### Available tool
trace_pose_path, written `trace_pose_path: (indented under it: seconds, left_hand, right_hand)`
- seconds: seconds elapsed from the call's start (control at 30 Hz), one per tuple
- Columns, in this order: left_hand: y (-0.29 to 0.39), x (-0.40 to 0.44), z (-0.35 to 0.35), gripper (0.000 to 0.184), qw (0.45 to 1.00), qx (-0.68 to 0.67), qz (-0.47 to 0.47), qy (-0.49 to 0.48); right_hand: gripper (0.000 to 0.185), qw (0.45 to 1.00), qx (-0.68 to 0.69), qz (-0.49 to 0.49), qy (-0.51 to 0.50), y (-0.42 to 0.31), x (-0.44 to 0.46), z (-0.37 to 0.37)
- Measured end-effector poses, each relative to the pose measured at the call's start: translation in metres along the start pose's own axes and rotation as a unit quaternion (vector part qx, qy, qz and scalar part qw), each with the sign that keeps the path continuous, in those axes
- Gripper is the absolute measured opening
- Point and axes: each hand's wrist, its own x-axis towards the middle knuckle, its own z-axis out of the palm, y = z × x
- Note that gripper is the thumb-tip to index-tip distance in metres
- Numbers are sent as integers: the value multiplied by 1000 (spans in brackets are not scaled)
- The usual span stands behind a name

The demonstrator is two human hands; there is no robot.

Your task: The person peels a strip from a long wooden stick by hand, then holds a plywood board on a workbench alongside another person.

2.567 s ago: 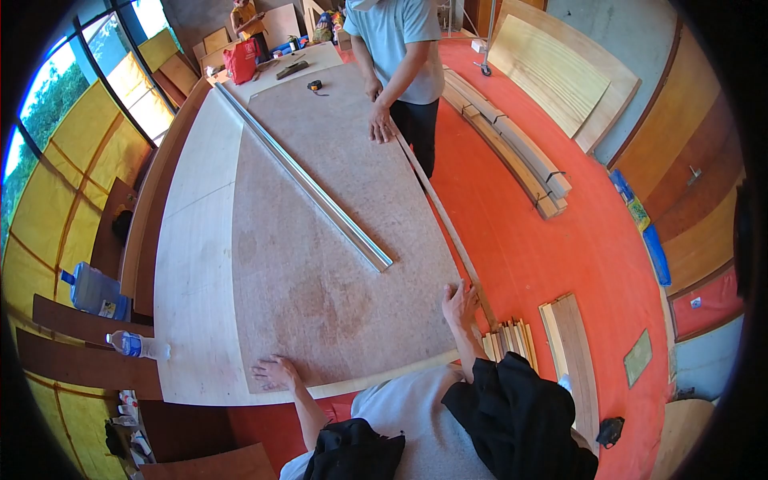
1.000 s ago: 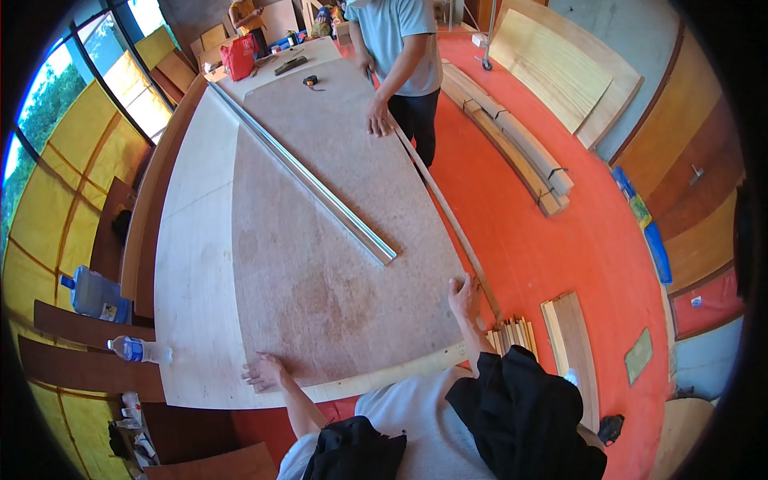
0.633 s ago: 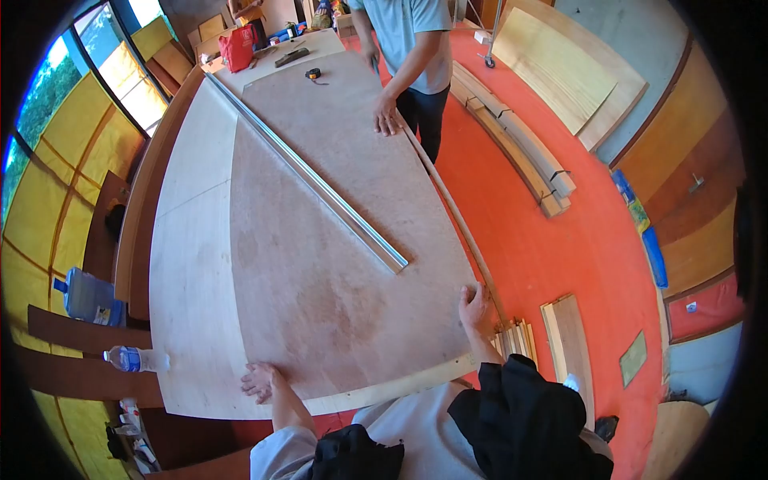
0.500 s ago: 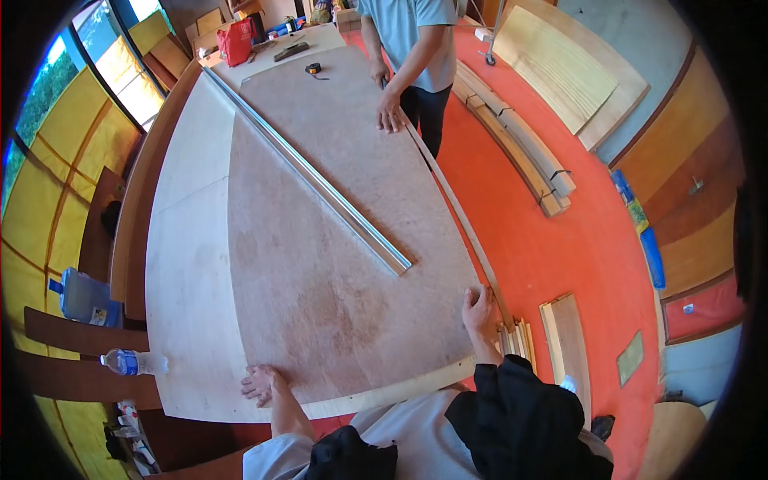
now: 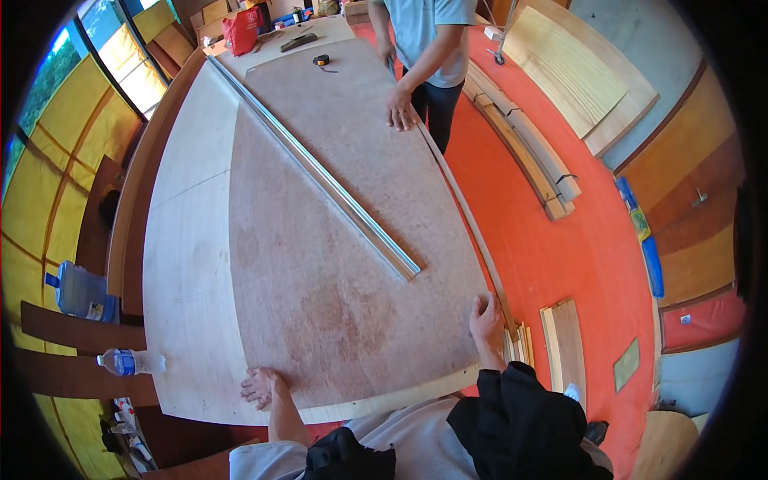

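A large brown plywood sheet (image 5: 320, 232) lies over a paler board (image 5: 188, 232) in front of me. My left hand (image 5: 260, 388) rests palm down near its close left corner, fingers spread. At the right edge, my right hand (image 5: 486, 318) grips the sheet's side with the thumb up; its fingers are partly hidden. A thin wood strip (image 5: 464, 204) runs along that same edge, close by my right hand. Diagonally across the sheet lies a long metal straightedge (image 5: 320, 172). A co-worker's hand (image 5: 400, 108) presses on the far right edge.
A tape measure (image 5: 322, 60), a hand plane (image 5: 298, 42) and a red bag (image 5: 240, 34) sit at the far end. A water bottle (image 5: 128, 362) stands at left. Bundled timber (image 5: 524, 148) and short planks (image 5: 564, 344) lie on the red floor (image 5: 520, 248).
The view has shifted slightly. My right hand has moved a little with the sheet's edge in view. My left hand stays flat in place, and the co-worker's hand remains on the edge.
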Motion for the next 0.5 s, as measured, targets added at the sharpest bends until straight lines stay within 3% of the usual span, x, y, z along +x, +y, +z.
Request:
trace_pose_path:
  seconds: [0.07,0.1,0.13,0.2,0.3,0.37,0.5]
  left_hand:
    - [1,2,-2,65,963,257,-11,-78]
    - [17,2,-3,66,914,384,-41,-121]
    - [37,2,-4,66,846,503,-72,-161]
    - [87,-1,-3,66,656,706,-130,-231]
    - [134,-9,1,66,660,698,-141,-239]
    - [104,-4,-2,67,666,698,-129,-231]
    - [105,-6,-1,68,671,699,-122,-215]
  right_hand:
    - [53,1000,2,-1,7,5,1,6]
    - [53,1000,-2,3,3,5,0,5]
    - [52,1000,-5,6,-1,2,0,2]
    - [53,1000,-7,-6,9,7,0,7]
    - [53,1000,-4,-5,-2,4,2,3]
    - [54,1000,-3,-3,-5,3,2,4]
    - [53,1000,-7,-6,8,5,0,9]
